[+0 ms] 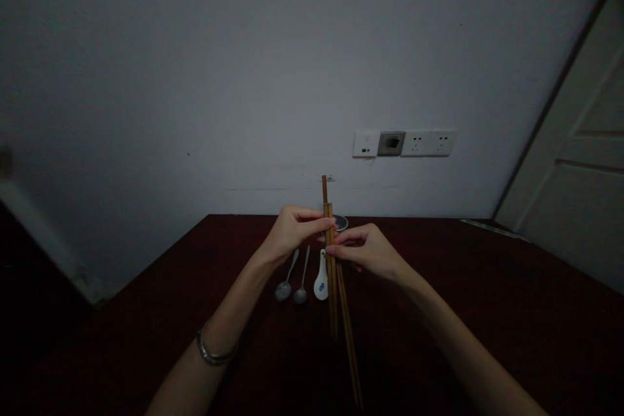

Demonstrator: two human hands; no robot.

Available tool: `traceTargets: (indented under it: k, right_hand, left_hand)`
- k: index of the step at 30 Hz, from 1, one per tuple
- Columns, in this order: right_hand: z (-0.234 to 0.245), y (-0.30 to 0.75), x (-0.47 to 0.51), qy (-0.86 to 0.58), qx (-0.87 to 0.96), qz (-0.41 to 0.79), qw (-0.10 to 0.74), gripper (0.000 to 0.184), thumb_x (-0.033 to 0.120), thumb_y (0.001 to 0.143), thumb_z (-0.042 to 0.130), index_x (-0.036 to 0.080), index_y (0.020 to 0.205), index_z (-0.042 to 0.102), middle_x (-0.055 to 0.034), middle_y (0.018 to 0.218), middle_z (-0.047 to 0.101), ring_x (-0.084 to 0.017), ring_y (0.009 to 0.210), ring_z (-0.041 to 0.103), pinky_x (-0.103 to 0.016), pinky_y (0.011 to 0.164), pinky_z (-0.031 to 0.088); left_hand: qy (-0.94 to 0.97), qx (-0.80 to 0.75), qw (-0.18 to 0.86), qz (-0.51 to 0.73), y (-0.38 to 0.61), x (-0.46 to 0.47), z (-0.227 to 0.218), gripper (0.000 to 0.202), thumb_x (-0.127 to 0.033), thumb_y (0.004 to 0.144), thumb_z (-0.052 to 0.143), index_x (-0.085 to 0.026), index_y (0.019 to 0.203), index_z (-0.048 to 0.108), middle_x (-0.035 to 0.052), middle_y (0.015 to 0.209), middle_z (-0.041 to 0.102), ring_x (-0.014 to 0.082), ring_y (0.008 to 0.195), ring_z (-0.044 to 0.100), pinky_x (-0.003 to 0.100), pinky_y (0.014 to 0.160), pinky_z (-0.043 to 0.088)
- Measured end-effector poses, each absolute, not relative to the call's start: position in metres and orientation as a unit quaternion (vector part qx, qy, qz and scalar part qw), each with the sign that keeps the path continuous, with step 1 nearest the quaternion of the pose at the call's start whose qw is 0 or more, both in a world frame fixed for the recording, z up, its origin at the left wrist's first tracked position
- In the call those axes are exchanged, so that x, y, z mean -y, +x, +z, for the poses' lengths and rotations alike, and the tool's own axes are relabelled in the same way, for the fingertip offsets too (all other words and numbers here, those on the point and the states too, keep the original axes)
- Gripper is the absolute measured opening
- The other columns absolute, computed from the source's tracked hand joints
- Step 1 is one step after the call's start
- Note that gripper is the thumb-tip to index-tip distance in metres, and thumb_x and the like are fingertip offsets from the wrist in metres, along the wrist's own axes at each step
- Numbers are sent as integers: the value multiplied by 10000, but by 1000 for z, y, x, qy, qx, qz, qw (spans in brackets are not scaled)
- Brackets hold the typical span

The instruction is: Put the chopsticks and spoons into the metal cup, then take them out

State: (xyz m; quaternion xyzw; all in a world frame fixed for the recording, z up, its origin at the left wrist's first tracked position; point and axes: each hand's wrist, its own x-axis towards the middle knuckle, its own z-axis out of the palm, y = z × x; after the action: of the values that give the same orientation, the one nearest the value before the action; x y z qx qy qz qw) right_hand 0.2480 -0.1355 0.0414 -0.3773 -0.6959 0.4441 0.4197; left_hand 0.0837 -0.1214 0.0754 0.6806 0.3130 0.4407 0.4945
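Several wooden chopsticks (333, 299) are held upright above the dark red table, one end higher than the others and two splayed lower right. My left hand (297, 226) pinches them near their upper ends. Just below, my right hand (368, 250) closes its thumb and fingers on the same bundle. Behind the chopsticks lies a white ceramic spoon (320, 286) with a blue mark. Left of it are a small metal spoon (301, 294) and a larger metal spoon (283, 290). A round dish (342, 222) is partly hidden behind my hands.
The dark red table (439, 312) meets a grey wall (273, 78). Sockets and switches (404, 143) are set in the wall. A thin flat strip (493, 229) lies along the table's back right edge, near a pale door (585, 162).
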Motion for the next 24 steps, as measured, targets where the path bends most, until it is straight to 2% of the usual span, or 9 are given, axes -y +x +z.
traceTargets:
  k: [10, 15, 18, 24]
  right_hand:
    - [39, 247, 134, -392, 689, 441, 420, 257, 380, 635, 670, 129, 691, 678, 6, 506, 540, -43, 376, 347, -184, 342, 262]
    - [45, 250, 132, -412, 688, 422, 423, 257, 375, 648, 655, 124, 696, 675, -1, 511, 552, -44, 378, 359, -181, 346, 265]
    - [56, 256, 126, -437, 686, 384, 438, 277, 397, 649, 644, 128, 702, 679, 0, 500, 552, -49, 374, 368, -182, 343, 279]
    - [89, 277, 80, -464, 674, 264, 511, 291, 403, 614, 660, 131, 714, 693, -40, 613, 634, -76, 418, 444, -199, 357, 337]
  left_hand:
    - [690, -324, 492, 421, 80, 115, 72, 218, -308, 676, 638, -104, 734, 688, 91, 711, 659, 128, 598, 577, 252, 572, 455]
    - [674, -314, 508, 434, 75, 108, 73, 341, -273, 648, 673, -119, 952, 647, 123, 901, 661, 179, 769, 609, 286, 662, 477]
    - [652, -301, 516, 467, 67, 100, 74, 430, -291, 687, 639, -129, 1082, 582, 144, 989, 638, 209, 854, 605, 301, 679, 486]
    - [576, -354, 496, 545, 34, 60, 58, 368, -357, 745, 546, -110, 1013, 597, 162, 982, 635, 222, 865, 606, 314, 676, 497]
